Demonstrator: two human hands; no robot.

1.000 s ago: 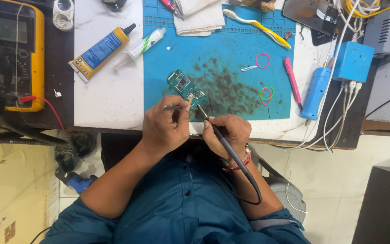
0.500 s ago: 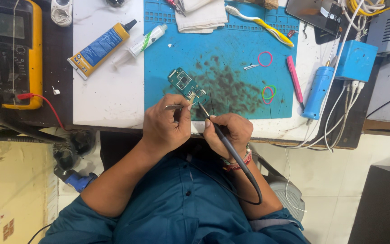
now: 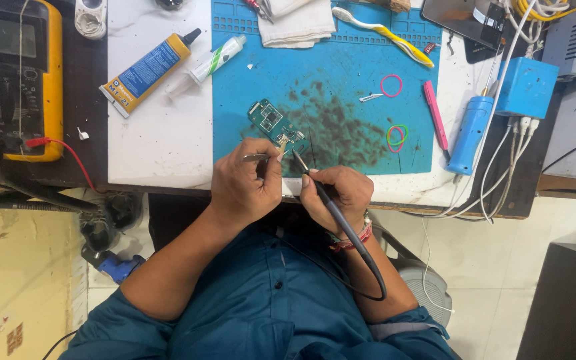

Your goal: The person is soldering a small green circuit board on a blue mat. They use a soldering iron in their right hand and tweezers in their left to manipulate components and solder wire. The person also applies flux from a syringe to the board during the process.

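Head view, left hand: The left hand (image 3: pixel 245 183) pinches thin metal tweezers (image 3: pixel 261 157) between its thumb and fingers. The tips point at the near end of the board, likely to keep a tiny part from sliding.

Head view, right hand: The right hand (image 3: pixel 341 193) is curled around a black soldering iron (image 3: pixel 325 197), held like a pencil so the tip can be steered. The tip almost touches the near end of the board, right beside the tweezers. Its cord (image 3: pixel 368 267) loops down over the person's lap.

Board: One small green circuit board (image 3: pixel 275 125) lies flat on the blue mat (image 3: pixel 341 73), near the table's front edge, just past both hands. The mat shows dark stains around it.

Counted on the mat: two rubber rings, one pink ring (image 3: pixel 391 85) and one green and pink ring (image 3: pixel 397 135); one pink pen (image 3: pixel 435 113); one yellow toothbrush (image 3: pixel 385 32); one white cloth (image 3: pixel 298 21).

Counted beside the mat: one yellow and blue glue tube (image 3: pixel 145 70), one small syringe tube (image 3: pixel 211 61), one yellow meter (image 3: pixel 11 77) far left, one blue tool (image 3: pixel 469 133) on the right.
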